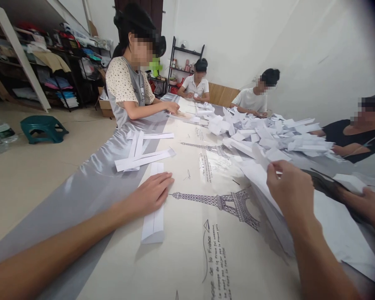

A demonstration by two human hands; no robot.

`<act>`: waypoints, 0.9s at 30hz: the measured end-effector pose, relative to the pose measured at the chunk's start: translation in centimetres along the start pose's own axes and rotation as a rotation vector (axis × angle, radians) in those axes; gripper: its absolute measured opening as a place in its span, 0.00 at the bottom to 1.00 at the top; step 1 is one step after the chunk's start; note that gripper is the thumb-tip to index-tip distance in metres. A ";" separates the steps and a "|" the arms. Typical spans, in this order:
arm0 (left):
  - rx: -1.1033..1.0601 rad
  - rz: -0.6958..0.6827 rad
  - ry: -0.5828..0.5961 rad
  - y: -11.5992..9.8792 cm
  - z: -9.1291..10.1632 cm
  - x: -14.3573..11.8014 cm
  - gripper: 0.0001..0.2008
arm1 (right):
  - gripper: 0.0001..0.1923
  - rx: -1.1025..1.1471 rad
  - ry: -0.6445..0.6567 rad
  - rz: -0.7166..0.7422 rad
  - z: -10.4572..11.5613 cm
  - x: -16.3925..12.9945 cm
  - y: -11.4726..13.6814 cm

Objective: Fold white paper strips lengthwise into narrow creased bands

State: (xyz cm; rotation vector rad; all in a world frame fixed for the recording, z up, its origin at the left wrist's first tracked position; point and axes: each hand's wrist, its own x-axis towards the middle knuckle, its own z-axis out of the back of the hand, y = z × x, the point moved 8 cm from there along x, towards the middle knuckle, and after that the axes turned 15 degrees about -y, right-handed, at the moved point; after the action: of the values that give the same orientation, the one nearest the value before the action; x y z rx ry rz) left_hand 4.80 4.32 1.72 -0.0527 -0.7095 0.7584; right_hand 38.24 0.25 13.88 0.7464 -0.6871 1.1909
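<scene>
Folded paper strip [154, 208]: white, long, creased lengthwise | left hand [150, 193] flat, open on it | right hand [289, 185] pinching white sheet [256, 175]

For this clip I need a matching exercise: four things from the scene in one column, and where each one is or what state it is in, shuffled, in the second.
Things:
1. left hand
2. right hand
3. green stool
4. heap of folded papers

Places or states:
A. on the floor, left of the table
B. pinching a white sheet lifted off the table
C. pressed flat on a long folded paper strip
D. piled on the far right part of the table

Pairs: 1-C, 2-B, 3-A, 4-D
</scene>
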 end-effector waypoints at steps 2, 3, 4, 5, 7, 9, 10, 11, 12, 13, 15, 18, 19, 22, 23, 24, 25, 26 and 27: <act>0.015 0.001 0.007 0.0 -0.1 0.0 0.20 | 0.13 0.207 -0.148 0.008 2.9 -0.4 2.8; 0.018 0.008 0.011 0.0 -0.1 0.0 0.20 | 0.12 0.290 -0.168 -0.013 3.9 -0.9 4.1; 0.019 0.020 0.016 0.1 -0.1 0.0 0.21 | 0.12 0.371 -0.135 -0.049 4.5 -1.5 5.1; 0.018 0.035 0.023 0.2 -0.1 0.1 0.21 | 0.12 0.471 -0.046 -0.095 4.4 -2.3 6.2; 0.007 0.060 0.049 0.2 -0.2 0.1 0.21 | 0.14 0.719 0.296 -0.182 2.8 -4.5 8.5; -0.013 0.069 0.061 0.2 -0.1 0.3 0.20 | 0.16 0.874 0.613 -0.249 0.7 -7.3 10.3; -0.022 0.071 0.055 0.2 0.0 0.3 0.20 | 0.16 0.916 0.737 -0.294 -0.4 -8.6 10.8; -0.031 0.071 0.046 0.2 0.1 0.4 0.20 | 0.17 0.954 0.825 -0.334 -1.5 -9.7 11.1; -0.040 0.069 0.034 0.1 0.2 0.5 0.20 | 0.16 0.966 0.874 -0.353 -2.6 -10.5 11.3; -0.050 0.068 0.025 0.1 0.2 0.5 0.19 | 0.16 0.945 0.879 -0.351 -3.7 -11.1 11.2; -0.062 0.080 0.024 0.1 0.2 0.5 0.21 | 0.12 0.882 0.882 -0.305 -5.6 -11.9 11.1; -0.041 0.160 0.002 0.5 0.4 0.4 0.26 | 0.08 0.715 0.837 -0.172 -7.0 -12.3 11.0; -0.031 0.180 -0.019 0.6 0.7 0.4 0.27 | 0.07 0.654 0.824 -0.135 -7.1 -12.4 11.0; -0.014 0.104 -0.110 -0.2 1.7 0.8 0.25 | 0.09 0.519 0.785 -0.065 -7.0 -12.4 10.9; -0.021 0.028 -0.129 -0.8 1.9 0.9 0.23 | 0.09 0.501 0.775 -0.055 -7.0 -12.4 10.9; -0.039 -0.066 -0.129 -1.6 2.0 0.9 0.22 | 0.09 0.502 0.772 -0.051 -7.0 -12.4 10.9; -0.064 -0.164 -0.112 -2.4 1.9 0.8 0.21 | 0.09 0.518 0.779 -0.056 -7.1 -12.5 10.9; -0.094 -0.251 -0.079 -3.2 1.7 0.6 0.20 | 0.09 0.547 0.794 -0.069 -7.2 -12.6 11.0; -0.121 -0.313 -0.044 -3.8 1.5 0.4 0.19 | 0.09 0.589 0.813 -0.091 -7.3 -12.7 11.0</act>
State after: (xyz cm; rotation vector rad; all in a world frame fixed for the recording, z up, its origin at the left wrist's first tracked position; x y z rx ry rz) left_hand 6.39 1.50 4.16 -0.0337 -0.7835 0.4177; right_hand 25.16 1.35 1.10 0.6739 0.3854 1.4814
